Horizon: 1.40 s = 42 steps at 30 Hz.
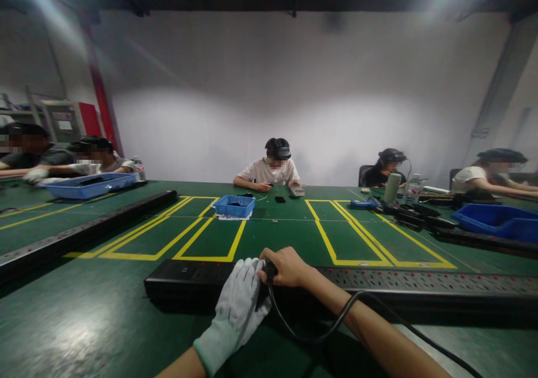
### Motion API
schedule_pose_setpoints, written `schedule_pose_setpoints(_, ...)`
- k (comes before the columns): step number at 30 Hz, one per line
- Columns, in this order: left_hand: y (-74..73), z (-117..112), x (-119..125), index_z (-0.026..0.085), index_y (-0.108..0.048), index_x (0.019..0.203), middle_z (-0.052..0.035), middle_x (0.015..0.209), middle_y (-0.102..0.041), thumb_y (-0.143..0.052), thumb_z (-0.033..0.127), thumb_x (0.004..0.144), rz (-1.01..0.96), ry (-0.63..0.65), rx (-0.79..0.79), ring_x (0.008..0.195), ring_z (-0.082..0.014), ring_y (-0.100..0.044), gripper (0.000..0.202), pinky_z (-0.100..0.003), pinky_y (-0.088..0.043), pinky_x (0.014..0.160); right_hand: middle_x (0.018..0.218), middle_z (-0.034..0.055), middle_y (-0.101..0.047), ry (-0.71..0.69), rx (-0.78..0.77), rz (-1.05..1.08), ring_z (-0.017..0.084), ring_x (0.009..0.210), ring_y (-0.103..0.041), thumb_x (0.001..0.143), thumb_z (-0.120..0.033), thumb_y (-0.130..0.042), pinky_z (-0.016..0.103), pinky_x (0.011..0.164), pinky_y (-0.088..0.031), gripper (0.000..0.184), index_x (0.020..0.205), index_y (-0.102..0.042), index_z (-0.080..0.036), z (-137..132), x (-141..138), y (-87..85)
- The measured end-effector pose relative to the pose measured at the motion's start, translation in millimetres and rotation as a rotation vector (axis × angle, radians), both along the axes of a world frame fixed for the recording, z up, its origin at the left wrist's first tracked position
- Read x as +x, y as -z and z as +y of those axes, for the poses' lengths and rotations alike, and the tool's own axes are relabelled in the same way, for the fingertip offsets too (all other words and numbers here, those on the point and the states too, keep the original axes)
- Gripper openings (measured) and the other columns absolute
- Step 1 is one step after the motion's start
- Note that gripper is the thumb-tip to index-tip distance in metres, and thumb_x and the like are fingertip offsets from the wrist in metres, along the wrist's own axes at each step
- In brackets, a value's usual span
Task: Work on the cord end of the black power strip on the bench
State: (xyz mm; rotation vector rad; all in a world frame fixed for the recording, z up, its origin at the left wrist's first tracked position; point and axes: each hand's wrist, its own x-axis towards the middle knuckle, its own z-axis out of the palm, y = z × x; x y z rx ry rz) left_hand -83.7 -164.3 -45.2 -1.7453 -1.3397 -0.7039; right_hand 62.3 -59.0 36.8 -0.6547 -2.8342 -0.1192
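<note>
A long black power strip (185,271) with rows of sockets and small red lights lies across the table in front of me. My left hand (239,296), in a white glove with a green cuff, grips the strip, its fingers across the top and its thumb by the front side. Right beside it, my bare right hand (283,268) is closed round a black plug (270,271) at the sockets. Whether the prongs are in a socket is hidden by the fingers. From the plug a black cable (311,340) loops down and runs over my right forearm.
Yellow tape lines mark the green table (277,238). A small blue basket (234,206) stands ahead; another long power strip (105,221) lies left. Right are a blue bin (500,221), a green cup (392,189) and a bottle (414,188). Several people sit around the table.
</note>
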Motion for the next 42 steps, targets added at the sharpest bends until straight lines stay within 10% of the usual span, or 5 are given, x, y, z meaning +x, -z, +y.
schedule_pose_setpoints(42, 1.3, 0.5, -1.2, 0.008, -0.039, 0.132, -0.0178, 0.128, -0.050, -0.053, 0.035, 0.081, 0.000, -0.011, -0.014, 0.124, -0.0313, -0.040, 0.060, -0.047, -0.039, 0.101, 0.074, 0.0028, -0.066, -0.021, 0.000, 0.022, 0.020, 0.072, -0.062, 0.085, -0.053, -0.047, 0.024, 0.060, -0.030, 0.041, 0.110, -0.054, -0.022, 3.7, -0.5, 4.1)
